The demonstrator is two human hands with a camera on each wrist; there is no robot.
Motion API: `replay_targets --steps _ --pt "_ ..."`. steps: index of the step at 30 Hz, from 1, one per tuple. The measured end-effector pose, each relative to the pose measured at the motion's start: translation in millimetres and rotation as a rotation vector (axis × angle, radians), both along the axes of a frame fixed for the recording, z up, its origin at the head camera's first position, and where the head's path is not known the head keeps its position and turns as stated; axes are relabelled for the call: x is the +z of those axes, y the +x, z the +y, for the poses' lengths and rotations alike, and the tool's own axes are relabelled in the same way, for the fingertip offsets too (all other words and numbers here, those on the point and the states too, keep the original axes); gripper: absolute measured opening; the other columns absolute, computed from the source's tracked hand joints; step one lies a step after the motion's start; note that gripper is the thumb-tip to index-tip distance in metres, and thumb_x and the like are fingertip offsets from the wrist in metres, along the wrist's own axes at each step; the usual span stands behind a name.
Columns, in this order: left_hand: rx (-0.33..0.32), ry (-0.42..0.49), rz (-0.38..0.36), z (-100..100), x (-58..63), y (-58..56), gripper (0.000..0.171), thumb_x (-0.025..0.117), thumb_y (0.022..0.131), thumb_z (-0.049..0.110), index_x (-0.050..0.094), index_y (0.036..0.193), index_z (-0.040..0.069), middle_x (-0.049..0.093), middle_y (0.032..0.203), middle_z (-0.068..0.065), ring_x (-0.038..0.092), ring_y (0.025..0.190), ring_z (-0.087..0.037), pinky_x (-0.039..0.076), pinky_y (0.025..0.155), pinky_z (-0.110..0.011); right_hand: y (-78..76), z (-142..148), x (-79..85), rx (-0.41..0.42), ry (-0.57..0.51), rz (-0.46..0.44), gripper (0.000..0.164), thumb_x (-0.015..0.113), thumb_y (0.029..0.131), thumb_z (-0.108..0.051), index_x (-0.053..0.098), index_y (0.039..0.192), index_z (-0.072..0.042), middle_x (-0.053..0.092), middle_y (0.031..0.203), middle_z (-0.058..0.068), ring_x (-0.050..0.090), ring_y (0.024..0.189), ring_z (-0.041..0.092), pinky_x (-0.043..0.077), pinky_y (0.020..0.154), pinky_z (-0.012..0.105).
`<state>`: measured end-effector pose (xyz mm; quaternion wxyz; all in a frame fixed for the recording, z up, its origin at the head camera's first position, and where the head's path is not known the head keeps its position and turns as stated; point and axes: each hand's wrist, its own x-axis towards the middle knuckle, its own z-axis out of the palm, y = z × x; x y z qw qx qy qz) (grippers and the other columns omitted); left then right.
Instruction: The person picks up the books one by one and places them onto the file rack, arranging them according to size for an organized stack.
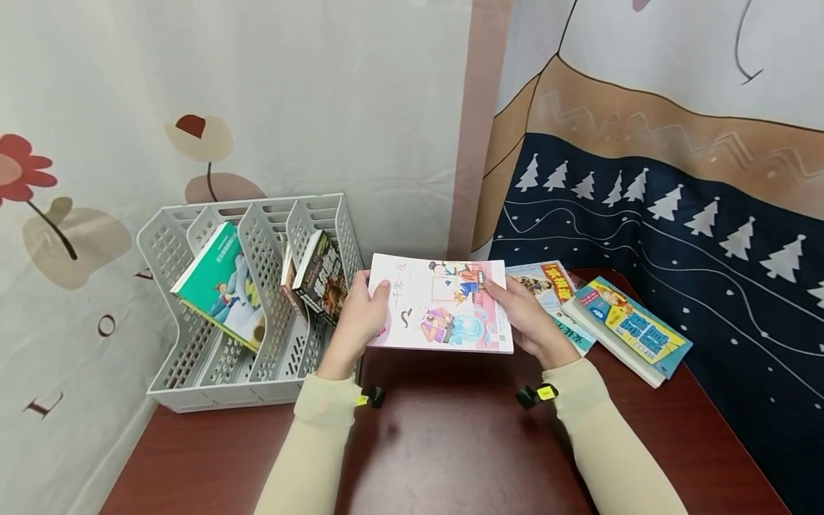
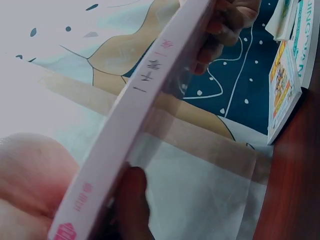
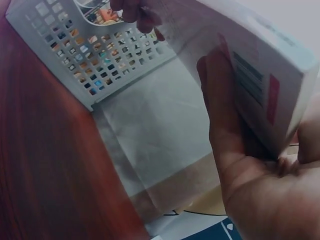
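Both hands hold a white and pink picture book (image 1: pixel 444 304) over the table, its illustrated cover facing up in the head view. My left hand (image 1: pixel 362 315) grips its left end, thumb on the cover. At the opposite end my right hand (image 1: pixel 528 318) pinches the book, thumb on top. The left wrist view shows the book's spine (image 2: pixel 132 110) running between thumb and fingers. In the right wrist view, fingers (image 3: pixel 222 105) lie against the back cover beside a printed barcode.
A light grey slotted file rack (image 1: pixel 212 397) stands at left, holding a green book (image 1: pixel 225 286) and dark-covered books (image 1: pixel 322 275). Several books, including a blue and yellow one (image 1: pixel 634 325), lie at right on the reddish-brown table (image 1: pixel 444 443). Printed curtains (image 1: pixel 399 129) hang behind.
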<state>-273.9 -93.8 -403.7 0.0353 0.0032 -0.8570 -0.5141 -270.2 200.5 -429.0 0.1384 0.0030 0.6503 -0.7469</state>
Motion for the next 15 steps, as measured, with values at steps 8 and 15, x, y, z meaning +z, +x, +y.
replay_targets --steps 8,15 --pt "-0.086 0.043 0.007 -4.5 -2.9 -5.6 0.053 0.054 0.107 0.028 0.046 0.15 0.0 0.063 0.129 -0.028 0.064 0.116 -0.04 0.046 0.11 -0.056 -6.4 13.6 -5.4 -0.004 -0.069 -0.064 0.063 0.062 0.105 -0.04 0.042 0.159 -0.015 0.065 0.139 0.013 0.075 0.108 0.019 0.064 0.09 0.035" --pt "-0.211 0.066 -0.05 -12.0 -5.4 -6.6 0.046 0.055 0.107 0.029 0.05 0.146 0.005 0.071 0.099 -0.021 0.071 0.073 -0.027 0.061 0.068 -0.042 -8.9 26.5 -10.1 0.119 0.048 0.0 0.055 0.063 0.105 -0.038 0.056 0.151 -0.008 0.066 0.136 0.016 0.075 0.104 0.022 0.065 0.087 0.038"
